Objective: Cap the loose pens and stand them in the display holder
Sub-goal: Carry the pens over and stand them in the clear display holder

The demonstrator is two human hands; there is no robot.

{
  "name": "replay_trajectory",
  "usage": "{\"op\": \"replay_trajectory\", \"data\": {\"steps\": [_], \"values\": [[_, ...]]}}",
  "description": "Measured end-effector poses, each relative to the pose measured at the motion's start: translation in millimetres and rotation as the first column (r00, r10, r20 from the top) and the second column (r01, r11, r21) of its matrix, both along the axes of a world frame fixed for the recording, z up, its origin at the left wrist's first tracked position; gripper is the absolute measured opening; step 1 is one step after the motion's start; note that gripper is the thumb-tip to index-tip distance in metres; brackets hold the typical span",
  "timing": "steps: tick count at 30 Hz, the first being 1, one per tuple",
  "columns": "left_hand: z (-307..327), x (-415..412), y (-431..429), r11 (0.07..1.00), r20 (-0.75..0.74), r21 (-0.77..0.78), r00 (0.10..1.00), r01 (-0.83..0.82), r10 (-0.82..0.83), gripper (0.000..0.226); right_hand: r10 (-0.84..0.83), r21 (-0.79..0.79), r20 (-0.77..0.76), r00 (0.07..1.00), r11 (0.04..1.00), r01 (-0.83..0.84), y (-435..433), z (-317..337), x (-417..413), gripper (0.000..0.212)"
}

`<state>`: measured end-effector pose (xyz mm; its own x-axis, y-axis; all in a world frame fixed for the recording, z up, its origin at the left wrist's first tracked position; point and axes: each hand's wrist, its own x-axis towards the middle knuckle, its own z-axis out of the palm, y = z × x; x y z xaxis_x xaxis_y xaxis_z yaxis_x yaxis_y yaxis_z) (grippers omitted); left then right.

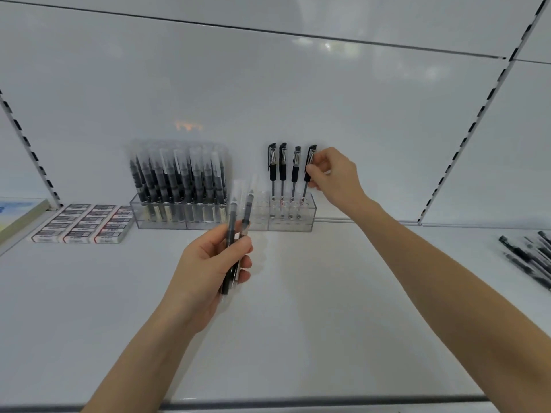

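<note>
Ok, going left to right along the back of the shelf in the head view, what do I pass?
Pale book → small white labelled boxes → clear-capped black pens packed upright → four black-capped standing pens → right hand pinching the rightmost → loose black pens lying flat.

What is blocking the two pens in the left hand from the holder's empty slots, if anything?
Nothing visible. The left hand holds the two pens close before the display holder; its empty slots sit open between the packed pens and four black-capped pens, where the right hand pinches the rightmost.
</note>
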<state>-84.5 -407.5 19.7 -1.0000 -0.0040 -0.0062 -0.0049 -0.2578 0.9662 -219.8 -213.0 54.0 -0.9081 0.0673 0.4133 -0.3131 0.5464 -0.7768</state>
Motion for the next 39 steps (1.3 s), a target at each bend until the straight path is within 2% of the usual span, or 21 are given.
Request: {"op": "replay_trajectory", "data": {"steps": [3,6,8,9,10,12,14,18,21,25,31,39], "values": [[-1.4,-0.7,-0.6,1.000,-0.004,0.030,1.000,0.001,-0.001,0.017,-0.012,-0.005,0.018,1.000,1.000,0.012,-1.1,1.0,1.7,0.015],[-2.0,-1.2,-1.5,0.999,-0.023,0.039,0.999,0.023,-0.022,0.014,-0.081,0.070,0.011,0.997,0.994,0.080,0.4,4.0,9.6,0.022],[-1.4,-0.9,-2.7,0.999,-0.036,0.042,0.999,0.032,-0.030,0.013,-0.112,-0.016,-0.059,0.992,0.994,0.111,-2.3,5.8,24.8,0.015],[-0.9,-0.9,-2.6,0.998,-0.041,0.045,0.999,0.035,-0.033,0.012,-0.084,-0.084,-0.076,0.994,0.993,0.078,-4.9,7.1,34.2,0.006],[-0.5,-0.9,-2.1,0.998,-0.045,0.048,0.998,0.036,-0.034,0.012,-0.029,-0.127,-0.064,0.998,0.992,0.020,-9.2,9.3,44.3,0.007],[0.2,-0.8,-0.9,0.998,-0.049,0.047,0.998,0.035,-0.032,0.012,0.180,-0.172,0.054,0.982,0.971,-0.168,-20.9,13.7,63.4,0.014],[0.7,-0.5,-0.3,0.999,-0.055,0.034,0.998,0.028,-0.027,0.012,0.366,-0.203,0.178,0.914,0.922,-0.330,-34.5,16.9,76.8,0.012],[-0.1,1.0,-6.2,1.000,-0.063,0.009,0.998,0.020,-0.020,0.012,0.489,-0.288,0.196,0.850,0.857,-0.427,-58.1,17.6,82.9,0.005],[0.6,-0.2,-19.9,1.000,-0.066,-0.012,0.998,-0.019,0.018,0.013,0.429,-0.343,0.152,0.891,0.868,-0.359,-66.1,23.6,78.4,0.006],[3.6,-5.6,-47.2,0.994,-0.078,-0.059,0.993,-0.092,0.087,0.015,0.262,-0.346,0.006,0.965,0.906,-0.244,-72.6,39.9,62.9,0.012],[6.7,-18.4,-83.5,0.993,-0.066,-0.117,0.998,-0.032,0.025,0.016,0.008,-0.184,-0.122,0.993,0.982,-0.031,-92.9,45.1,35.9,0.012],[11.3,-22.3,-98.8,0.996,-0.027,-0.067,0.998,0.056,-0.057,0.015,-0.046,-0.110,-0.155,0.987,0.993,0.029,-115.4,38.2,20.7,0.005]]}}
